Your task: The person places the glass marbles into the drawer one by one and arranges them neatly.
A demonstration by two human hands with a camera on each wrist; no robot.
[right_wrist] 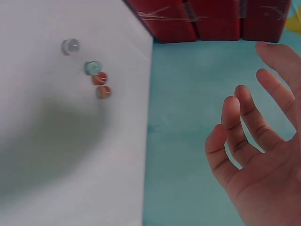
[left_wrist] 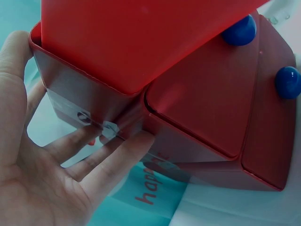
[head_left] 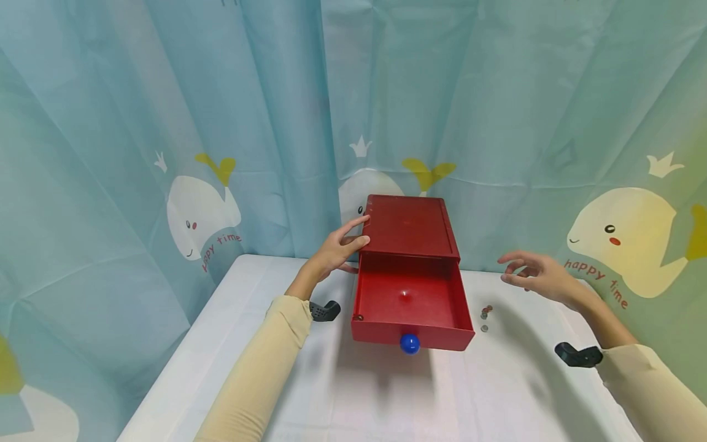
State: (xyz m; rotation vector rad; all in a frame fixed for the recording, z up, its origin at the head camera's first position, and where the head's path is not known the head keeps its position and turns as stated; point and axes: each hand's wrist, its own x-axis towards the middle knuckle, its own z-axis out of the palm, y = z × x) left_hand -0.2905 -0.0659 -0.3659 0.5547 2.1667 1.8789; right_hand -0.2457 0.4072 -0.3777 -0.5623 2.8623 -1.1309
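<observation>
A red drawer cabinet has its top drawer pulled out, with a blue ball knob on the front. One small brownish marble lies in the drawer's front left corner. My left hand rests against the cabinet's left side, its fingers fairly straight on the side wall and the thumb up at the top edge. To the cabinet's right, my right hand hovers above the table with loosely bent fingers, holding nothing. Several glass marbles, including a clear one and an orange one, lie on the table.
Two lower drawers with blue knobs are closed beneath the pulled-out one. The white table ends at a blue-green curtain printed with whales, close behind the cabinet. Clear tape runs along the cabinet's side.
</observation>
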